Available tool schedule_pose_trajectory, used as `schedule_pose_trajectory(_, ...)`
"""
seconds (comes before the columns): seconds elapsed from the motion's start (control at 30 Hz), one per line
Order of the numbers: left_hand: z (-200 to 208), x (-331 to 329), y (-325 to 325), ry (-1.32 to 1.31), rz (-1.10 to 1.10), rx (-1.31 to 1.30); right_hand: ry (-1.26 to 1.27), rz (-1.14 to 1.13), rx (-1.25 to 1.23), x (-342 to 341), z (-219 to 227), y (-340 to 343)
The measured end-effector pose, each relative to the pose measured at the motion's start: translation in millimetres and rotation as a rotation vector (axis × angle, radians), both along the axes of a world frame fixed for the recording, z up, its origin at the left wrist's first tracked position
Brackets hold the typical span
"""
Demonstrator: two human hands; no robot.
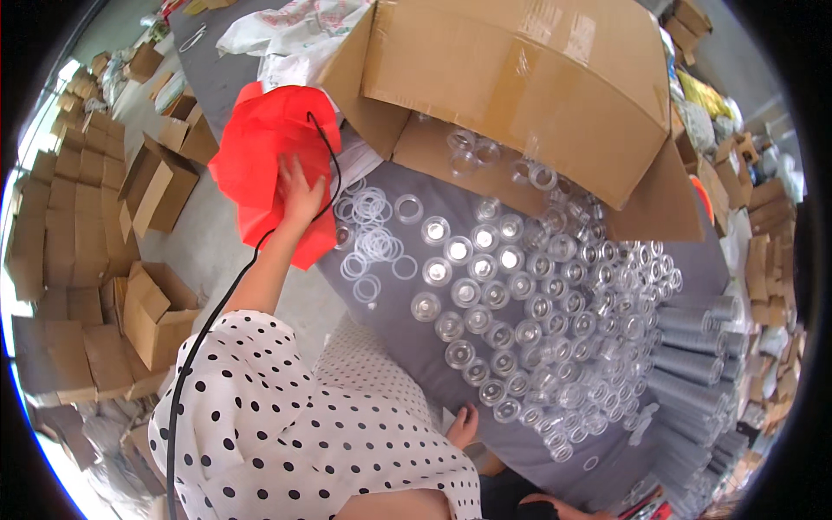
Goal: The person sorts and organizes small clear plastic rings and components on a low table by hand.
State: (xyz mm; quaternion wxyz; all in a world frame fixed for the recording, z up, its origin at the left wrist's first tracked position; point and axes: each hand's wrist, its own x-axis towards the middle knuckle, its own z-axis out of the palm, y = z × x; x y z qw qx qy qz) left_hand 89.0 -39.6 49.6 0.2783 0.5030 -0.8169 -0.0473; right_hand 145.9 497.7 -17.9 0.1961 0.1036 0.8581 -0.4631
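My left hand (301, 189) reaches forward and rests on a crumpled red sheet or bag (251, 156), its fingers spread over the surface. The red material lies over the left edge of the grey-covered table (381, 321). Beside it is a loose pile of clear plastic rings (373, 227). My right hand (464, 427) is low, near the table's front edge, partly hidden behind the dotted clothing. Its fingers look curled; what they hold, if anything, cannot be made out. Many small clear round plastic containers (522, 285) stand closely grouped on the table.
A large cardboard box (511, 74) lies tipped at the back, more clear containers inside its opening. Stacks of clear plastic pieces (693, 364) line the right side. A black cable (208, 325) runs across my left arm. White plastic sacking (290, 35) lies behind. Cartons (156, 316) cover the floor.
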Motion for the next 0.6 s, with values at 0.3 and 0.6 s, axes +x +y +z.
schedule_pose_trajectory(0.3, 31, 110, 113, -0.354, -1.077, 0.985, -0.017, 0.141, -0.054, 20, -38, 39)
schedule_pose_trajectory(0.6, 6, 36, -17, 0.039, -0.168, -0.067, -0.141, 0.231, -0.196, 1, -2, -42)
